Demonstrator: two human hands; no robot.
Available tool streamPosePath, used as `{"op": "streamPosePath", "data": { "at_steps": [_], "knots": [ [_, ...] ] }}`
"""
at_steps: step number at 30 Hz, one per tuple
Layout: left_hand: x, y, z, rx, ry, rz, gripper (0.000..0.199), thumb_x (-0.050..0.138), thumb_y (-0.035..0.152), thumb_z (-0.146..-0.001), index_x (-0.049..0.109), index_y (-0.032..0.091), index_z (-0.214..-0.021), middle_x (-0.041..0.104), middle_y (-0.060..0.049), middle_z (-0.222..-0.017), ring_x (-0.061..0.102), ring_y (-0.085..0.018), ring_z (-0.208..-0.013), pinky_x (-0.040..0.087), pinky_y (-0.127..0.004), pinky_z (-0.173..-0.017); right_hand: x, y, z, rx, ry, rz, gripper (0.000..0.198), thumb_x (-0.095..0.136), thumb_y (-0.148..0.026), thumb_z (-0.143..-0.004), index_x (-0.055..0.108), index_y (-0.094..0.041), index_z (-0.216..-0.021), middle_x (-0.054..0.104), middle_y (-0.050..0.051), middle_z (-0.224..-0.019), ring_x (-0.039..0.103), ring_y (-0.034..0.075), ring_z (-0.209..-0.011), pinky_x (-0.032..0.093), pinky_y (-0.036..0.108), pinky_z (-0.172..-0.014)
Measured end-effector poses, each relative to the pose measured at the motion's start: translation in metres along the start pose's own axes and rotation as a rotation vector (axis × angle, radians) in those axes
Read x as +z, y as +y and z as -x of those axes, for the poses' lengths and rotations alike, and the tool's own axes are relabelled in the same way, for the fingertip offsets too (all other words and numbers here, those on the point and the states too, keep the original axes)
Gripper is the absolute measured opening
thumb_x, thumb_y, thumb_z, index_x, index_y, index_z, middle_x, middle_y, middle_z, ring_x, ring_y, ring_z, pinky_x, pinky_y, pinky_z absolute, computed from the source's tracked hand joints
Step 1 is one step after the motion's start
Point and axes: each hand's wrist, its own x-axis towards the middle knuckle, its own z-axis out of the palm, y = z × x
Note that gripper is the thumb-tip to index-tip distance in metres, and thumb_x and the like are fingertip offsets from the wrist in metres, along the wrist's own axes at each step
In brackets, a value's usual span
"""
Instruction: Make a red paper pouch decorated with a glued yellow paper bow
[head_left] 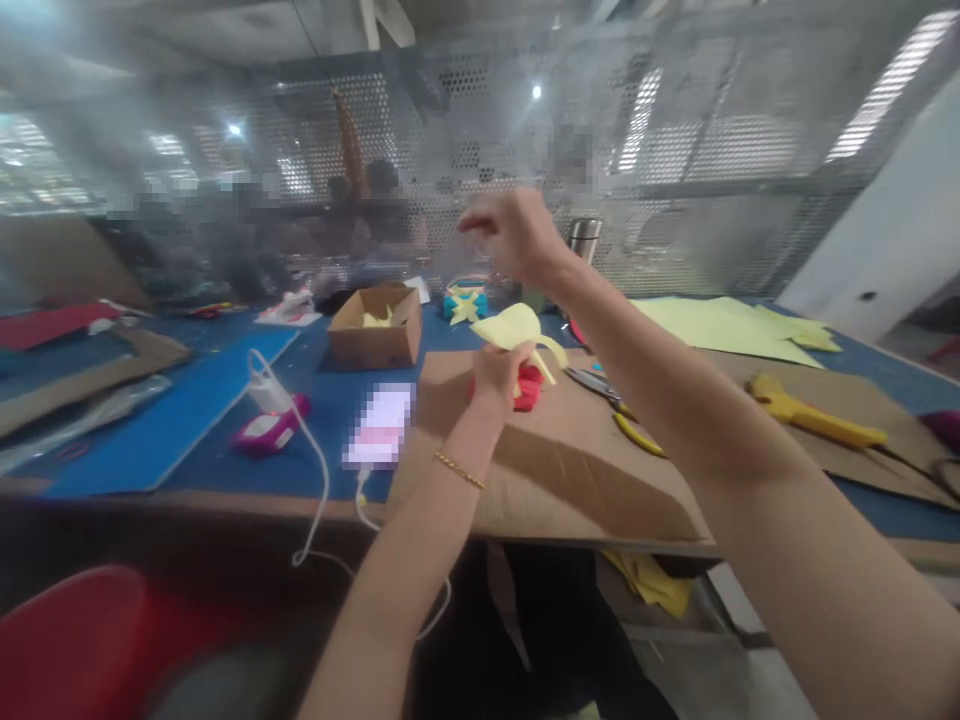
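Nearest the camera, one bare right forearm (780, 470) slants up from the lower right corner, and one left forearm (420, 560), wearing a single gold bracelet (459, 470), reaches in from below. Of the two hands, the left hand (501, 370) grasps one pale yellow piece (510, 326) with narrow strips hanging from it, held above the large cardboard sheet (465, 500) at the middle of the table (337, 395). One red piece (531, 388) shows just beside those fingers; whether they also grip it, I cannot tell. The right hand (517, 235) is raised well above, fingers curled and blurred, and I cannot tell whether it holds anything.

To the right of the red piece lies one metal tool (590, 381) with yellow handles, and farther right one yellow glue gun (817, 415). Behind it is one broad pale yellow sheet (712, 325), with smaller pieces at its right end.

Left of the cardboard sheet are one phone (381, 425) with a white cable (327, 490) plugged in, one purple device (271, 428) and one long blue board (187, 420). Toward the back stand one cardboard box (373, 345) with yellow scraps inside, one blue bundle (454, 303) bearing a yellow cross shape, and one steel flask (585, 240). One red stool (75, 640) fills the lower left corner.
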Motion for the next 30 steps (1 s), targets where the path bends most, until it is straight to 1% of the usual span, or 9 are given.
{"op": "streamPosePath", "data": {
  "at_steps": [3,5,8,10,13,17,21,27,30],
  "knots": [
    [-0.001,0.009,0.005,0.391,0.072,-0.416,0.018,0.08,0.023,-0.074,0.065,0.019,-0.065,0.068,-0.004,-0.067,0.063,-0.021,-0.07,0.045,-0.032,-0.068,-0.055,0.023,0.066,0.109,0.198,0.054,0.019,0.062,-0.019,-0.089,0.078,-0.021,-0.098,0.077,0.008,-0.099,0.071,0.023,-0.096,0.055,0.038,-0.092],
    [-0.003,0.013,0.01,0.756,0.101,-0.69,0.013,0.076,0.023,-0.08,0.069,0.02,-0.071,0.072,-0.007,-0.078,0.064,-0.024,-0.082,0.044,-0.037,-0.079,-0.074,0.03,0.11,0.227,0.203,0.017,0.014,0.069,-0.03,-0.088,0.077,-0.02,-0.092,0.077,0.009,-0.093,0.07,0.024,-0.089,0.057,0.038,-0.084],
    [-0.008,0.016,0.016,1.209,0.088,-1.006,0.022,0.063,0.023,-0.095,0.07,0.021,-0.075,0.069,-0.006,-0.078,0.06,-0.023,-0.082,0.038,-0.039,-0.084,-0.083,0.031,0.155,0.487,0.112,-0.274,0.045,0.065,-0.061,-0.092,0.074,-0.018,-0.082,0.073,0.008,-0.077,0.07,0.02,-0.073,0.057,0.034,-0.072],
    [-0.011,0.017,0.019,1.38,0.091,-1.109,0.028,0.056,0.022,-0.102,0.071,0.022,-0.079,0.068,-0.006,-0.08,0.058,-0.022,-0.082,0.035,-0.04,-0.084,-0.084,0.03,0.169,0.702,0.131,-0.579,0.066,0.054,-0.081,-0.09,0.071,-0.018,-0.083,0.074,0.009,-0.077,0.071,0.019,-0.066,0.057,0.031,-0.062],
    [-0.014,0.016,0.021,1.513,0.106,-1.165,0.028,0.05,0.018,-0.105,0.075,0.024,-0.094,0.07,-0.006,-0.09,0.058,-0.022,-0.088,0.033,-0.04,-0.088,-0.085,0.031,0.175,0.933,0.101,-0.901,0.072,0.052,-0.088,-0.086,0.068,-0.018,-0.081,0.074,0.01,-0.071,0.069,0.018,-0.058,0.055,0.028,-0.051],
    [-0.011,0.01,0.024,1.519,0.061,-1.225,0.023,0.053,0.017,-0.104,0.074,0.025,-0.1,0.071,-0.006,-0.096,0.058,-0.023,-0.095,0.031,-0.041,-0.092,-0.08,0.033,0.181,0.951,-0.074,-1.06,0.055,0.073,-0.07,-0.082,0.067,-0.016,-0.072,0.071,0.009,-0.063,0.065,0.015,-0.053,0.054,0.024,-0.049],
    [-0.007,0.005,0.031,1.384,-0.015,-1.229,0.023,0.053,0.025,-0.104,0.076,0.028,-0.102,0.072,-0.008,-0.106,0.058,-0.027,-0.107,0.032,-0.044,-0.098,-0.07,0.033,0.191,0.841,-0.087,-0.997,0.036,0.088,-0.046,-0.067,0.068,-0.017,-0.065,0.068,0.003,-0.062,0.059,0.011,-0.053,0.048,0.022,-0.046],
    [-0.004,0.01,0.037,1.142,0.279,-0.897,0.044,0.065,0.046,-0.095,0.069,0.022,-0.132,0.061,-0.018,-0.141,0.052,-0.033,-0.134,0.037,-0.051,-0.114,-0.059,0.037,0.194,0.747,0.16,-1.017,0.027,0.077,-0.042,-0.072,0.064,-0.019,-0.068,0.061,-0.002,-0.063,0.055,0.01,-0.059,0.046,0.024,-0.055],
    [0.0,0.011,0.033,0.772,0.236,-0.506,0.055,0.064,0.062,-0.09,0.069,0.018,-0.123,0.069,-0.018,-0.126,0.066,-0.029,-0.111,0.054,-0.044,-0.094,-0.056,0.039,0.193,0.768,0.247,-0.986,0.024,0.074,-0.04,-0.074,0.064,-0.019,-0.072,0.062,-0.002,-0.065,0.055,0.01,-0.061,0.045,0.024,-0.057]
  ]
}}
